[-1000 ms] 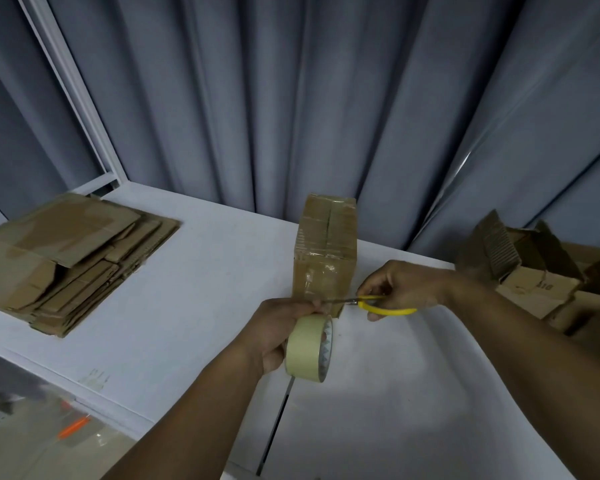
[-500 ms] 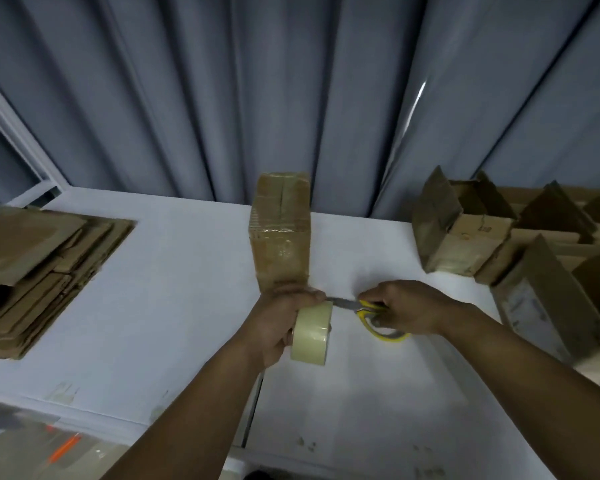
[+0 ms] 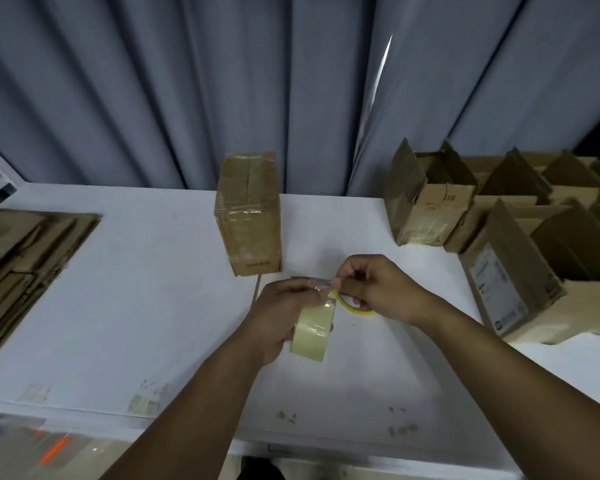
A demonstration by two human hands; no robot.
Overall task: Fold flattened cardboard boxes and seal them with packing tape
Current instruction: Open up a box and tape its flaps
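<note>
A taped cardboard box (image 3: 248, 216) stands upright on the white table (image 3: 136, 289), just beyond my hands. My left hand (image 3: 281, 313) grips a roll of clear packing tape (image 3: 314, 329) in front of the box. My right hand (image 3: 374, 287) holds yellow-handled scissors (image 3: 355, 306), and its fingertips pinch the loose end of the tape beside my left fingers. The scissor blades point left, toward the box's lower right corner.
A stack of flattened cardboard boxes (image 3: 25, 265) lies at the table's left edge. Several folded boxes with open top flaps (image 3: 513, 244) stand at the right. Grey curtains (image 3: 291, 81) hang behind the table. Bits of tape residue mark the near edge.
The tape between roll and box is now separated; both hands have drawn back from the box toward me. The right fingers now pinch the tape end. My view has swung right.
</note>
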